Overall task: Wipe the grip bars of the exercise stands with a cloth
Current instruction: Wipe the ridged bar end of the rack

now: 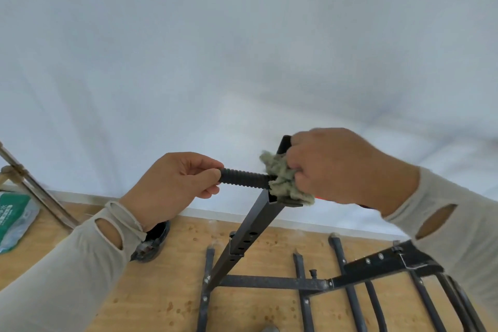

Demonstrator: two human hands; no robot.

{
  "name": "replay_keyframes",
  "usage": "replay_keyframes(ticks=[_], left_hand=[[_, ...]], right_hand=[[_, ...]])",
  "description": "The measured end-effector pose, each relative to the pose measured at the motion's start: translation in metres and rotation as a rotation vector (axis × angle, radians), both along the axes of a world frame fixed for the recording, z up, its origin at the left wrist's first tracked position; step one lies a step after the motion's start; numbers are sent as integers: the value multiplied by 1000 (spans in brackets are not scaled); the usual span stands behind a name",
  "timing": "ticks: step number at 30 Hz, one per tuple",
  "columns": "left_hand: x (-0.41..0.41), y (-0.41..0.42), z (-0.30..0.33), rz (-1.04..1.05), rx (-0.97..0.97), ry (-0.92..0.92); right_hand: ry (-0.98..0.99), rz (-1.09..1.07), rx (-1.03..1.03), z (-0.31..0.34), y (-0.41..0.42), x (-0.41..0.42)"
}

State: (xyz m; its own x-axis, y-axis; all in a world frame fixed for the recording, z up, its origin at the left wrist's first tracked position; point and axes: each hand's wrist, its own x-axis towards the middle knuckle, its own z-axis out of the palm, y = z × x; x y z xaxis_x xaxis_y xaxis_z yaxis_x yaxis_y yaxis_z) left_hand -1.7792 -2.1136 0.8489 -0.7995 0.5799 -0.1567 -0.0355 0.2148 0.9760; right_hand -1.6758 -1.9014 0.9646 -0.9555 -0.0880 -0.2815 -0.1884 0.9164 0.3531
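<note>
A black ribbed grip bar sticks out sideways from the top of a black square-tube exercise stand. My left hand grips the bar's left end, thumb and fingers curled round it. My right hand holds a bunched grey-green cloth against the bar's right end, where it meets the upright post. The cloth hides that joint. Both arms wear pale sleeves with thumb holes.
The stand's base and several more black tubes lie on the wooden floor below. A dark shoe sits under my left wrist. A green-and-white pack and a folding frame are at the left. A white wall fills the background.
</note>
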Motion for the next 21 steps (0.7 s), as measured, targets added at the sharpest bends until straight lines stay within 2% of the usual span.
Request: replay_keyframes(ticks=[3,6,10,16,18,21], left_hand=[[2,-1,-3,8,6,-10],[3,-1,-6,16,13,-12],[5,-1,-6,16,21,-6],[8,-2,-5,17,47,-16],[11,-2,-5,21,45,0],[15,-2,-6,40,69,-20]], right_hand=[[60,-201,-67,17,23,26],[238,-224,-86,25,25,41],[162,-119,58,-6,2,36],[211,-10,8,-46,-18,6],[300,11,-97,-51,-42,-12],[309,-10,-310,-59,-69,-40]])
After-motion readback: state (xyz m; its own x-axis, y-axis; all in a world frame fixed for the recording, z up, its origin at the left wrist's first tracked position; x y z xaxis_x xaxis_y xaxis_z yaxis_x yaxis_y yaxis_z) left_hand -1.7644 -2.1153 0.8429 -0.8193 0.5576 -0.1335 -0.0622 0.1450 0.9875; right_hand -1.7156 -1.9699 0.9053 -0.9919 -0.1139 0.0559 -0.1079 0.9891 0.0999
